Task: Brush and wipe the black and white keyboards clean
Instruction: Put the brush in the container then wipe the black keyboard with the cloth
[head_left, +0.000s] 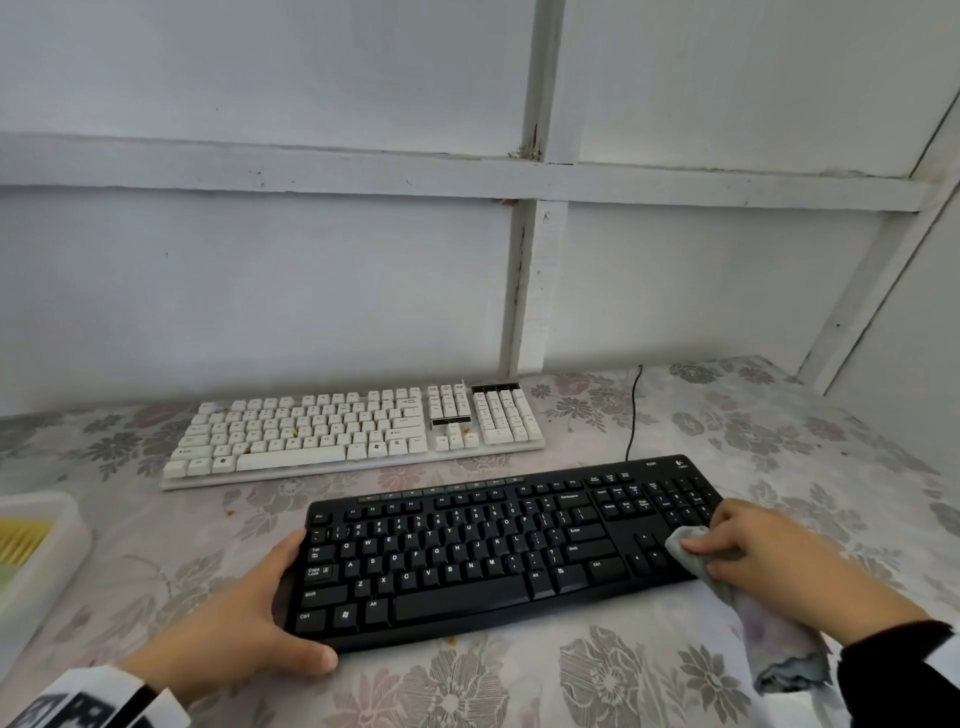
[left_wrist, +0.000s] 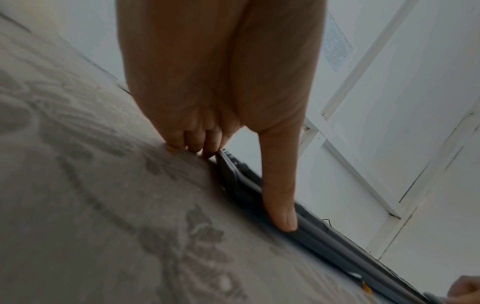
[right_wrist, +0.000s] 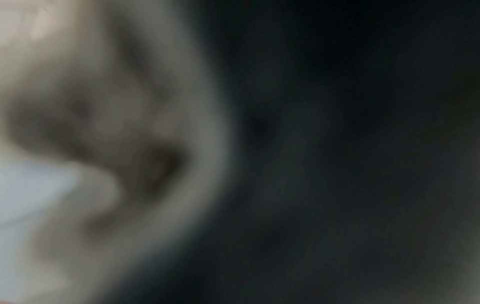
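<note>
A grey cloth (head_left: 691, 543) is bunched under the curled fingers of the right hand (head_left: 748, 545) and pressed onto the right end of the black Logitech keyboard (head_left: 493, 551), by the arrow keys and below the number pad; its loose tail is trailed past the wrist onto the flowered tablecloth (head_left: 623, 675); the right wrist view is too blurred to add anything. The keyboard's left end is braced by the left hand (head_left: 244, 618), its thumb laid along the front edge and its fingers curled at the left side, fingertips down on the tablecloth, so the board is held steady, not lifted. The wipe would be judged best done in even strokes along the key rows towards the bracing hand, with light pressure, so crumbs are gathered and not pushed between keys. Beyond both hands the white keyboard (head_left: 353, 431) is seen, well apart, with brown specks among its keys, judged uncleaned; a black cable (head_left: 635, 410) is run behind the right hand; left of the left hand a white tray (head_left: 47, 551) with yellow contents is set; nothing is seen blocking the stroke.
</note>
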